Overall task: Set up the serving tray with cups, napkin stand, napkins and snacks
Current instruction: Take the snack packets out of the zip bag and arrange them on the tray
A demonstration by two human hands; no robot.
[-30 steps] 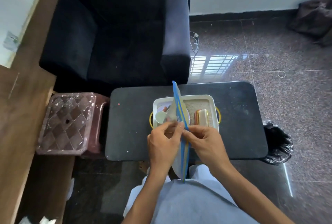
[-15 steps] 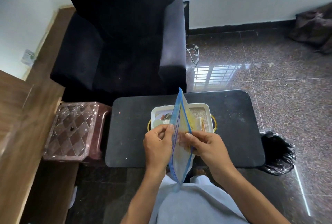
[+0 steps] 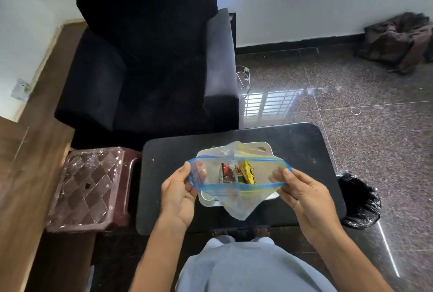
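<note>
A black armchair (image 3: 150, 62) stands far, behind a low black table (image 3: 304, 151). On the table sits a white serving tray (image 3: 264, 147), mostly hidden by a clear zip bag (image 3: 236, 205) held just above it. The left hand (image 3: 179, 194) pinches the bag's left rim; the right hand (image 3: 304, 194) pinches the right rim, stretching the mouth wide. Snack packets (image 3: 236, 173) lie inside. Keeping the mouth taut over the tray should let one hand reach in cleanly.
</note>
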